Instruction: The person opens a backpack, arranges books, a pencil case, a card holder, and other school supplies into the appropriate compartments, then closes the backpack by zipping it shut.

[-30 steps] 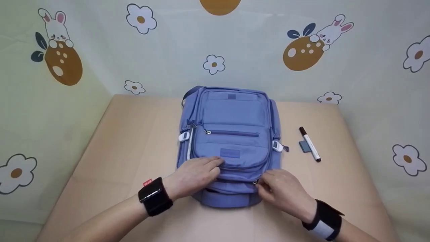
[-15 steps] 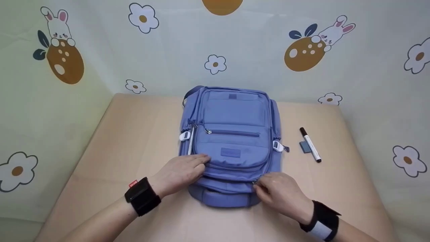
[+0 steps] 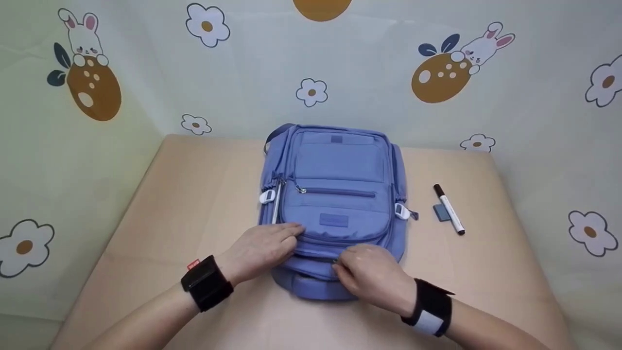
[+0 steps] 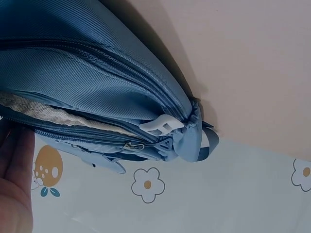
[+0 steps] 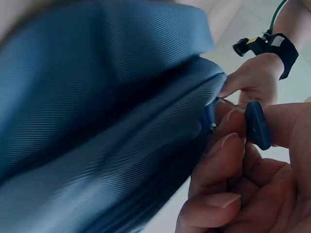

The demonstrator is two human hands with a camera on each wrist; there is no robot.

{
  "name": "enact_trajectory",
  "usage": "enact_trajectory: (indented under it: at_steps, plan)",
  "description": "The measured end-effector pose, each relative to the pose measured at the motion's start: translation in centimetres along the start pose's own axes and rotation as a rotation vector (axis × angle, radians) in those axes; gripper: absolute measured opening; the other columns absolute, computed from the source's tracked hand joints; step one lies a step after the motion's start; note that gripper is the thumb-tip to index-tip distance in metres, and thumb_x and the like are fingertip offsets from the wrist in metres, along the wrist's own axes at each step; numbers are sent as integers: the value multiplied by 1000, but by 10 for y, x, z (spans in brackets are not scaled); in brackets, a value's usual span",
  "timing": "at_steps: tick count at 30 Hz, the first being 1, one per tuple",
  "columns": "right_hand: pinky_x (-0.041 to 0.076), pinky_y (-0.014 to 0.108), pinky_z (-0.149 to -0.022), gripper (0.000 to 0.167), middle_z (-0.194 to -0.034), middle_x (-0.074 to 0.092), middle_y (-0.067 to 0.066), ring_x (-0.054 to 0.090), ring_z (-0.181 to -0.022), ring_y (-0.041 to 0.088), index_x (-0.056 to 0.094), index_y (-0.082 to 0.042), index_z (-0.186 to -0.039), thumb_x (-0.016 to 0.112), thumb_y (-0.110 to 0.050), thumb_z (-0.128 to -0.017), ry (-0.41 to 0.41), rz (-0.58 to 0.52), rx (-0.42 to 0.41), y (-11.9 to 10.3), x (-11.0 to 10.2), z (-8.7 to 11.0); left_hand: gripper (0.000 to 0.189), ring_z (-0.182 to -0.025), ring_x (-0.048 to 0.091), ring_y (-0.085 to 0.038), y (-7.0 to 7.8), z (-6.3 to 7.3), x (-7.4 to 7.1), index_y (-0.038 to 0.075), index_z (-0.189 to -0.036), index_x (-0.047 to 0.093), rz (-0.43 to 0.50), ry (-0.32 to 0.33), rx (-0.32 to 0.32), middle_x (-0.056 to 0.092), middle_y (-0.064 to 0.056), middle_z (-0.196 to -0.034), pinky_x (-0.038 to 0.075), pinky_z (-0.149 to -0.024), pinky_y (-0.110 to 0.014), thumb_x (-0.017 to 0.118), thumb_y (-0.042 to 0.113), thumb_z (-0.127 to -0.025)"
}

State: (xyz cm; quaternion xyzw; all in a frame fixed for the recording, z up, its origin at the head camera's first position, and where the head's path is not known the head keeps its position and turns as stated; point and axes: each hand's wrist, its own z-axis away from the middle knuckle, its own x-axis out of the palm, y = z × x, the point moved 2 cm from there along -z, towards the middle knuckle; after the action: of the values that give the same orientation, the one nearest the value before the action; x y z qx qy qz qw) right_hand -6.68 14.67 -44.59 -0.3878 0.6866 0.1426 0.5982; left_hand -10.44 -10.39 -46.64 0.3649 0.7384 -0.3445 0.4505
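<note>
A blue backpack (image 3: 340, 163) lies front side up on the table, its bottom towards the person. My left hand (image 3: 260, 253) rests with straight fingers on its lower left edge. In the left wrist view, pale lining (image 4: 53, 115) shows through a parted zipper beside those fingers. My right hand (image 3: 376, 277) is at the lower end of the bag, over the curved zipper of a rear compartment. Its thumb and curled fingers pinch a blue zipper pull (image 5: 257, 125), seen in the right wrist view. The slider itself is mostly hidden by the fingers.
Right of the bag, a marker (image 3: 449, 209) with a dark cap lies across a small grey-blue block (image 3: 441, 212). White buckles (image 3: 267, 196) sit on both bag sides. A front pocket zipper (image 3: 337, 193) runs across the middle. Behind the table (image 3: 204, 194) hangs a patterned cloth (image 3: 252, 73).
My right hand has moved left along the bag's lower zipper with the pull. My left hand first slid left to the bag's edge, then stayed there.
</note>
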Motion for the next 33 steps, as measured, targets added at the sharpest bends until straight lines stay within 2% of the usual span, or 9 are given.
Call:
enact_trajectory:
  at_steps: [6, 11, 16, 19, 22, 25, 27, 29, 33]
  plan:
    - [48, 34, -55, 25, -65, 51, -9, 54, -59, 13, 60, -18, -72, 68, -23, -95, 10, 48, -45, -12, 11, -18, 9, -118, 66, -22, 1, 0, 1, 5, -91, 59, -2, 11, 1, 68, -14, -129, 53, -96, -31, 53, 4, -98]
    - [48, 34, -55, 26, -64, 52, -9, 55, -59, 14, 59, -18, -70, 70, -23, -93, 37, 66, -60, -12, 14, -19, 10, -116, 67, -22, 0, 1, 2, 4, -91, 59, 16, 56, 15, 70, -14, -126, 54, -95, -32, 52, 6, -99]
    - [49, 34, -58, 28, -65, 53, -9, 53, -61, 13, 60, -19, -71, 68, -28, -96, 49, 33, -77, -8, 12, -16, 11, -115, 68, -22, -1, 1, 2, 4, -91, 59, 22, 74, 20, 70, -14, -125, 54, -94, -32, 53, 8, -99]
    - [49, 33, -62, 26, -68, 54, -9, 52, -64, 11, 63, -19, -74, 69, -30, -97, 66, 9, -58, 1, 5, -10, 11, -116, 68, -23, -1, 1, 3, 4, -91, 58, 23, 72, 24, 70, -15, -126, 54, -94, -32, 53, 7, -100]
    - [51, 32, -65, 17, -73, 59, -10, 54, -68, 9, 68, -18, -81, 72, -25, -95, 122, -16, -44, 16, -6, -1, 17, -116, 68, -23, 0, 0, 5, 4, -90, 58, 29, 76, 23, 69, -15, -127, 54, -95, -32, 48, 8, -104]
    - [51, 31, -67, 6, -80, 63, -9, 56, -73, 8, 71, -15, -88, 76, -17, -91, 203, -36, -73, 35, -15, 11, 25, -117, 67, -24, 0, 0, 4, 4, -88, 57, 40, 78, 12, 69, -16, -127, 53, -96, -33, 42, 11, -107]
    - [50, 31, -67, 6, -83, 64, -8, 58, -76, 9, 72, -15, -91, 77, -14, -89, 245, -38, -111, 46, -18, 19, 28, -117, 67, -24, 0, 1, 4, 4, -88, 58, 51, 87, 6, 69, -16, -127, 53, -96, -34, 41, 12, -109]
    - [50, 32, -70, 11, -88, 66, -7, 59, -80, 12, 72, -13, -94, 80, -12, -85, 275, -32, -160, 54, -18, 26, 23, -116, 68, -26, 1, 1, 4, 4, -88, 59, 66, 103, 1, 69, -17, -126, 53, -96, -34, 47, 12, -106]
    - [50, 32, -75, 20, -97, 68, -5, 61, -87, 14, 74, -12, -100, 83, -13, -82, 282, -10, -233, 61, -9, 34, 12, -115, 68, -28, 0, 2, 6, 4, -88, 60, 101, 151, -8, 70, -17, -123, 54, -96, -36, 62, 10, -97]
